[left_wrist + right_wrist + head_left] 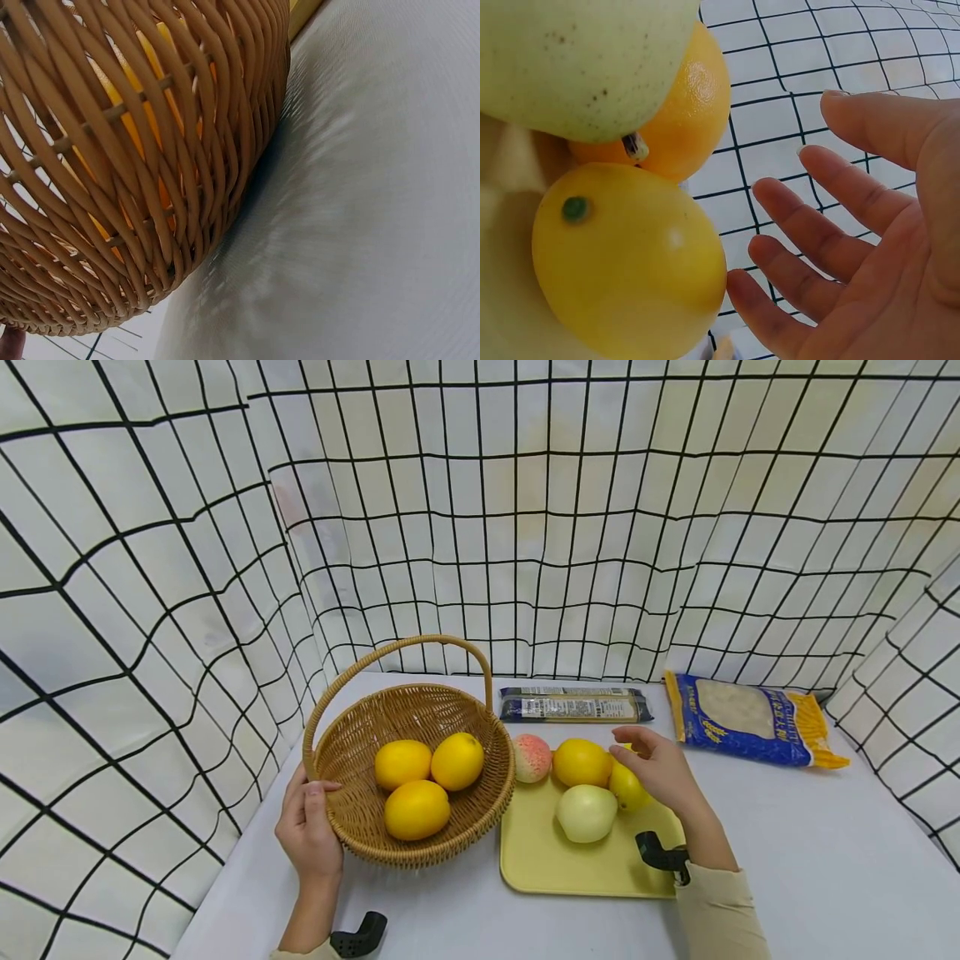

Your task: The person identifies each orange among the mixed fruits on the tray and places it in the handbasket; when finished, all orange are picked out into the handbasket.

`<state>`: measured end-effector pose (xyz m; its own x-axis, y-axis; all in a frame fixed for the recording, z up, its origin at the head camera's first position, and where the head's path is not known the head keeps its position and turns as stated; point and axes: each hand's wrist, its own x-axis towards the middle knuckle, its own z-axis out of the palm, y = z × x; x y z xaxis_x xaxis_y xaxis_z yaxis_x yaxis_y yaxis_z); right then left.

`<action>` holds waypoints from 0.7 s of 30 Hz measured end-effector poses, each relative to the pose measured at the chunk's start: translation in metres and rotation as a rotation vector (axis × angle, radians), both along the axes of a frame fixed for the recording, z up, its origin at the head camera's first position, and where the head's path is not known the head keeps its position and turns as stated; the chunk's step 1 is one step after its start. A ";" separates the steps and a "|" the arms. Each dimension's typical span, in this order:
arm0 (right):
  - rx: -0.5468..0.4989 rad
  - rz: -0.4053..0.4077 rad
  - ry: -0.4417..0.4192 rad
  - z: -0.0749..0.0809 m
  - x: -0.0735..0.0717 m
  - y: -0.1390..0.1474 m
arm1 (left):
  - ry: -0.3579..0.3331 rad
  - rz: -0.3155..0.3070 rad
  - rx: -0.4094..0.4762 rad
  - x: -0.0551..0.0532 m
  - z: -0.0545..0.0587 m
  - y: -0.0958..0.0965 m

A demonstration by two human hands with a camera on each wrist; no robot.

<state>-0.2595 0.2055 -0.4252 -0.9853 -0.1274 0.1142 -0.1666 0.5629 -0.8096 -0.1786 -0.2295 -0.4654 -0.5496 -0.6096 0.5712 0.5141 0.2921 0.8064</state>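
Observation:
My left hand [311,831] grips the left rim of a wicker basket [352,718], thumb over the edge near the handle's base. Three yellow lemons [417,810] lie inside the basket. The left wrist view shows the woven side [150,150] up close, with a fingertip at the lower left corner. My right hand [660,772] is over the right side of a yellow tray [570,872], fingers spread and relaxed, beside a yellow lemon [630,262]. That lemon sits by a pale green fruit [587,814], an orange-yellow fruit [582,763] and a pinkish peach [532,758].
Behind the tray lies a dark flat packet [576,703] with a printed label. A blue and yellow bag [750,720] lies at the back right. White cloth walls with a black grid [480,527] enclose the white table [810,860].

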 end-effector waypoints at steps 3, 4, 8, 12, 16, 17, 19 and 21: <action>0.005 -0.012 -0.009 -0.001 -0.001 0.001 | 0.003 0.000 0.003 0.000 0.000 0.000; 0.008 -0.012 -0.013 -0.002 -0.001 0.002 | 0.003 0.001 0.003 0.000 0.000 0.000; 0.024 -0.011 -0.024 -0.003 -0.002 0.003 | 0.009 -0.002 0.004 0.000 0.001 0.001; 0.034 -0.004 -0.026 -0.003 -0.002 0.005 | 0.015 -0.012 0.010 0.000 0.002 0.001; 0.030 -0.001 -0.034 -0.004 -0.003 0.006 | 0.005 -0.010 0.011 0.000 0.001 0.001; 0.030 0.000 -0.037 -0.004 -0.003 0.006 | -0.001 -0.008 0.010 0.000 0.001 0.001; 0.031 -0.002 -0.045 -0.005 -0.003 0.006 | -0.009 -0.001 0.007 0.000 0.000 0.000; 0.038 -0.005 -0.049 -0.005 -0.004 0.007 | -0.012 0.004 0.005 -0.001 -0.001 0.000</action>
<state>-0.2634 0.2126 -0.4307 -0.9901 -0.1260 0.0611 -0.1247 0.5939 -0.7948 -0.1796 -0.2293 -0.4664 -0.5539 -0.6149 0.5614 0.5031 0.2901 0.8141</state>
